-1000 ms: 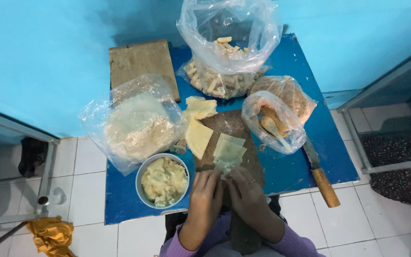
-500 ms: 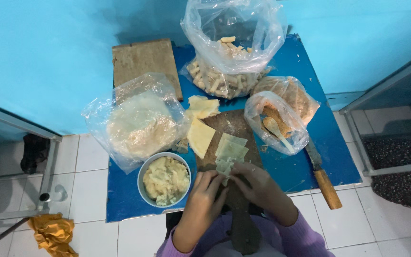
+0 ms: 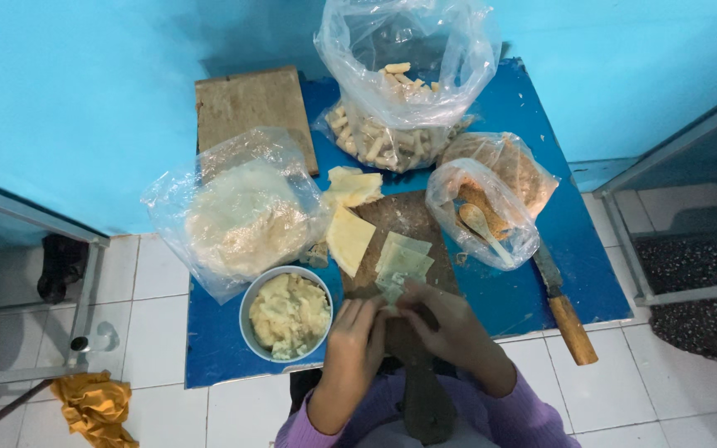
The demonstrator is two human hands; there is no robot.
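My left hand and my right hand meet at the near end of a dark wooden board on a small blue table. Both pinch the near edge of a thin pale-green wrapper sheet lying on the board. A round metal bowl of pale yellow mashed filling stands just left of my left hand. Beside the sheet lie pale yellow wrapper pieces.
A plastic bag of round wrappers sits left. At the back are a bag of rolled pieces and a second wooden board. A bag of brown crumbs with a wooden spoon sits right, a wooden-handled knife beside it.
Both hands have stayed on the sheet's near edge, the fingers working closer together over it. The view has shifted slightly.
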